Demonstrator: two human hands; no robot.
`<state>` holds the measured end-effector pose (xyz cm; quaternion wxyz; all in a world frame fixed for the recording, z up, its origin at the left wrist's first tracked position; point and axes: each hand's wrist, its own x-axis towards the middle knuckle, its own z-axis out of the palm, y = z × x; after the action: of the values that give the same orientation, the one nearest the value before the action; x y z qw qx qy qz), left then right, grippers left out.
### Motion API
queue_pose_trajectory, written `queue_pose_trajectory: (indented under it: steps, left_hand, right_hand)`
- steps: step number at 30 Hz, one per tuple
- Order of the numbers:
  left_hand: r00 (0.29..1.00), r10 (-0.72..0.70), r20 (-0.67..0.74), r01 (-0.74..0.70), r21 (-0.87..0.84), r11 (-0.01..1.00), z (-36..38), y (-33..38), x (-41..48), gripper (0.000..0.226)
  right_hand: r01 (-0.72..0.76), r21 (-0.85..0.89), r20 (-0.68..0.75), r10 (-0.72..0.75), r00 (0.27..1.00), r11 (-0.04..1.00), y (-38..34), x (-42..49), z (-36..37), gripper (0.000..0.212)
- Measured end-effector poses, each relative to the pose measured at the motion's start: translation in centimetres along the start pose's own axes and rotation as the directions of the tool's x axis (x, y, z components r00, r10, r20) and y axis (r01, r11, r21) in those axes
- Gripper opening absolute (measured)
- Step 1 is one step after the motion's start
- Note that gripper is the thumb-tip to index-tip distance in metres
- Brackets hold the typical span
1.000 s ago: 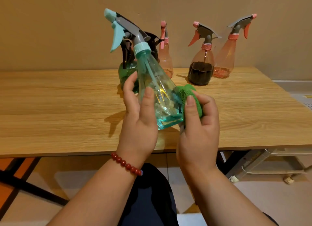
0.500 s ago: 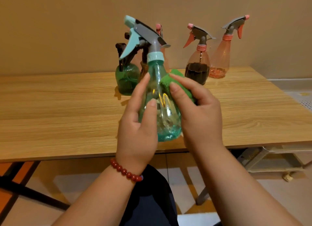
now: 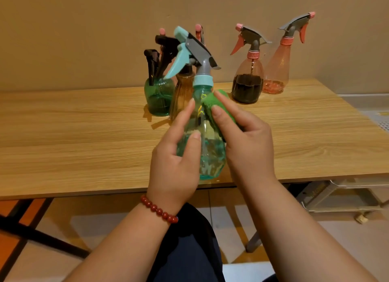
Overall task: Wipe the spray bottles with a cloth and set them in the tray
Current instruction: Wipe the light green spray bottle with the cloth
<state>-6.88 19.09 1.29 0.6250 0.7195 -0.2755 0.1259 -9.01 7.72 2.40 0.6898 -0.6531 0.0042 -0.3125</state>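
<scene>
While the left hand (image 3: 174,166) fingers grip one clear teal, grey-triggered spray bottle (image 3: 207,155) above the tabletop's (image 3: 84,145) near edge, the right hand (image 3: 246,143) fingers pinch one green cloth (image 3: 210,102) against it; five other bottles (image 3: 247,88) stand behind.

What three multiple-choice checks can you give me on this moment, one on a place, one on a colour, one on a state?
1. Where is the green cloth?
A. Flat on the table
B. Against the upper side of the teal spray bottle
C. Draped over a coral trigger

2. What colour is that bottle's trigger?
A. Black
B. Coral
C. Light teal

3. How is the teal spray bottle placed?
A. Gripped round its body by the left hand, roughly upright
B. Lying on its side on the table
C. Standing on the table untouched

Answers: B, the right hand holds the cloth against the bottle just below its neck; C, the trigger matches the light teal collar; A, the left hand wraps the body and the nozzle points up.
</scene>
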Motion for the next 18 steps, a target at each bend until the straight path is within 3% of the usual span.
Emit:
queue_pose_trajectory:
  steps: [9,15,18]
  left_hand:
    - [0.994,-0.051,-0.095,0.052,0.011,0.999,-0.9,-0.3,1.2,0.042]
    - [1.000,-0.027,0.012,0.027,-0.018,0.999,0.4,0.2,-0.1,0.041]
    - [0.998,-0.057,-0.015,0.056,-0.072,0.996,0.5,0.6,0.3,0.042]
  right_hand:
    - [0.003,-0.077,0.046,0.001,0.999,0.997,1.6,-2.7,-0.4,0.029]
    - [-0.026,0.035,-0.005,0.026,1.000,0.999,0.2,0.4,-0.3,0.028]
    - [-0.063,0.084,0.021,0.061,0.998,0.994,-0.2,0.5,-0.5,0.030]
